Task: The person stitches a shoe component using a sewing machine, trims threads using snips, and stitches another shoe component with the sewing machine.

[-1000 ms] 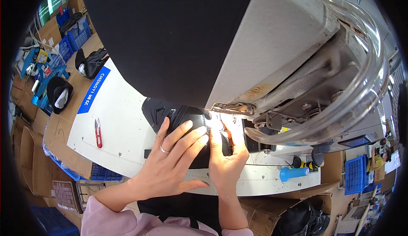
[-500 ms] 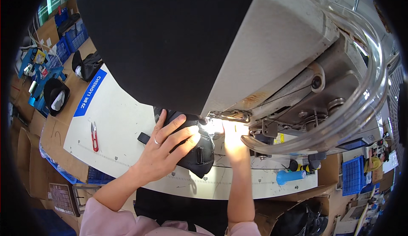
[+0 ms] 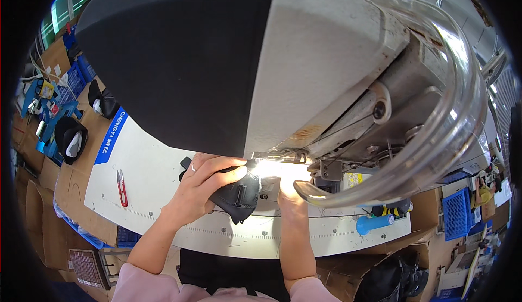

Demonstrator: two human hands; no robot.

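My left hand [image 3: 201, 185], a ring on one finger, grips a black stitched fabric piece [image 3: 239, 196] with a narrow loop on its face. Its fingers lie over the top, with the thumb at the near edge. The piece rests on the white table by the bright lamp spot of a sewing machine [image 3: 318, 57]. Within that glare is my right hand [image 3: 291, 189], just right of the piece. Its fingers are washed out, so whether they hold anything is hidden. The needle area cannot be made out either.
Red-handled thread snips [image 3: 122, 189] lie on the white tabletop [image 3: 157, 185] at left. A blue cylinder [image 3: 375, 224] lies at right. A clear curved tube [image 3: 457, 133] arches over the right side. Black items [image 3: 70, 139] sit on cardboard at far left.
My left hand has drawn its spread fingers together round the black piece, which has shifted left. My right hand stays at the lamp spot. The whole view has shifted slightly.
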